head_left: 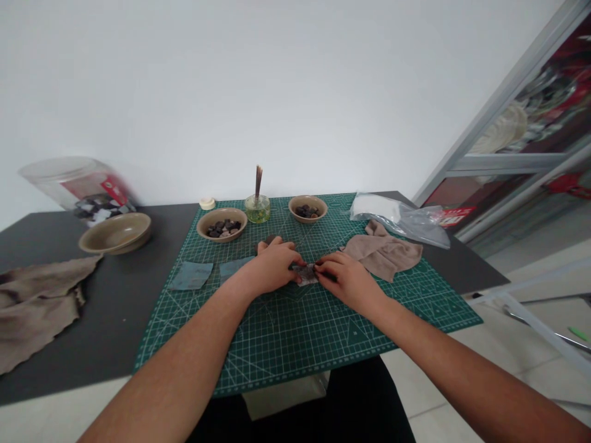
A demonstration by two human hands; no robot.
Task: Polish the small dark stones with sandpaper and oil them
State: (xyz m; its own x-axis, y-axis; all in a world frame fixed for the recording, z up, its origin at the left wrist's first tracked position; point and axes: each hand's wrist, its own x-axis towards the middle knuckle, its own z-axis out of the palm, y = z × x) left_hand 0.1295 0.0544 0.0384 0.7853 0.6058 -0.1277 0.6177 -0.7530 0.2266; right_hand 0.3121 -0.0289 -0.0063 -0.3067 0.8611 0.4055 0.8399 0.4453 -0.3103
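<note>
Together, left hand [273,266] and right hand [347,278] pinched a small grey piece [305,274] between them; beige cloth [383,252] lay just beyond the right hand.

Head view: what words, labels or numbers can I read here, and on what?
Nothing reads clearly.
Red label on plastic jar: blurred.
Red print on plastic bag: blurred.
Markings on cutting mat: too small.
On grey scrap, pinched by left hand and right hand: none.

Left hand [273,266], right hand [349,281] bare; forearms uncovered; dark clothing [355,400] (at lap).
</note>
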